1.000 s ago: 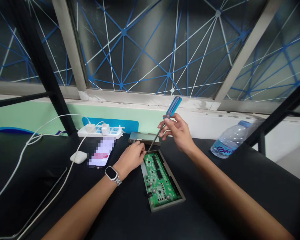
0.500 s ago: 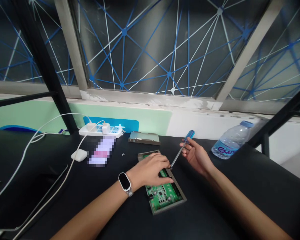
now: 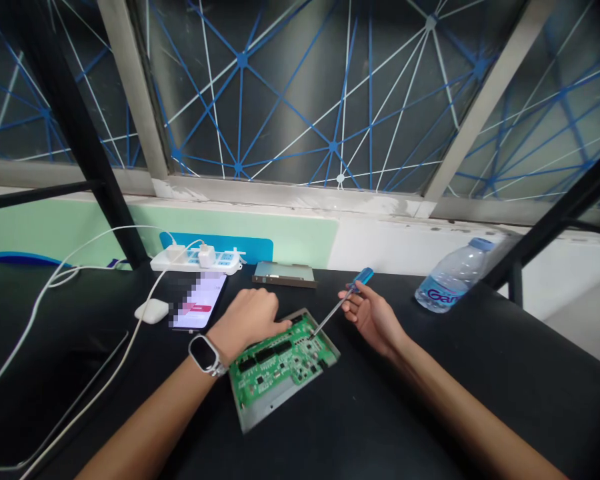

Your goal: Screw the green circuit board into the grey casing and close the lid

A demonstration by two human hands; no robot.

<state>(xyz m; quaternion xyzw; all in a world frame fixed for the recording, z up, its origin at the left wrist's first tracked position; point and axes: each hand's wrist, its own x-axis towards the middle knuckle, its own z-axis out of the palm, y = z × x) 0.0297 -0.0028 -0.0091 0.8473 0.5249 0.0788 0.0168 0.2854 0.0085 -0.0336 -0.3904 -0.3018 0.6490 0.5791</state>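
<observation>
A green circuit board (image 3: 280, 370) in a shallow metal frame sits turned at an angle on the black table. My left hand (image 3: 250, 317) grips its far left edge, thumb along the top and the other fingers hidden behind. In my right hand (image 3: 375, 317) is a screwdriver (image 3: 336, 308) with a blue handle, held between thumb and fingers. Its shaft slants down to the left, and the tip meets the board near the far right corner. Whether the tip sits in a screw cannot be made out.
A flat metal panel (image 3: 285, 274) lies by the wall. At the left are a phone (image 3: 200, 308), a white case (image 3: 151, 311), a power strip (image 3: 195, 261) and loose white cables (image 3: 111, 365). A water bottle (image 3: 453, 277) stands at the right.
The board has turned round on the table, its near end swinging left. My left hand has shifted left from across its middle to its edge. The screwdriver has moved slightly left with my right hand.
</observation>
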